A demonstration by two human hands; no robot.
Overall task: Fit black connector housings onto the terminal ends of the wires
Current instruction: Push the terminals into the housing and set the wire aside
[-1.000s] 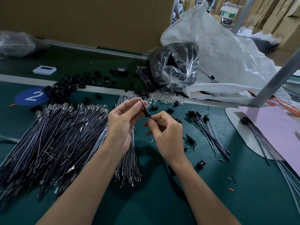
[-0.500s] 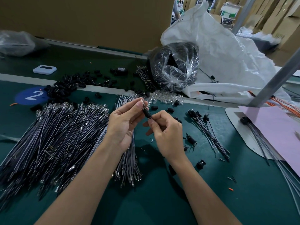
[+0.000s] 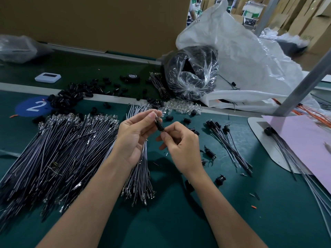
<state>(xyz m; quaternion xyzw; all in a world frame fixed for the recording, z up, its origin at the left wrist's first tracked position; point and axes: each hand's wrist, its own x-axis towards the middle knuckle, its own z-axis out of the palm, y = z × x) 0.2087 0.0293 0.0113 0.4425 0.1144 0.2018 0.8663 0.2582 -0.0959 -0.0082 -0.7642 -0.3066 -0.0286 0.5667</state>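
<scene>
A small black cylindrical plastic connector housing (image 3: 160, 126) is held raised between both hands, above the green bench mat (image 3: 179, 221), probably so that it can be lined up with the thin grey wire's metal terminal end (image 3: 155, 114). The left hand (image 3: 136, 138) is pinched on the upper end and the right hand (image 3: 180, 145) on the lower. The fanned heap of bare grey wires (image 3: 59, 154) is kept just to the left as supply, and the finished housed wires (image 3: 227, 140) are set apart on the right.
</scene>
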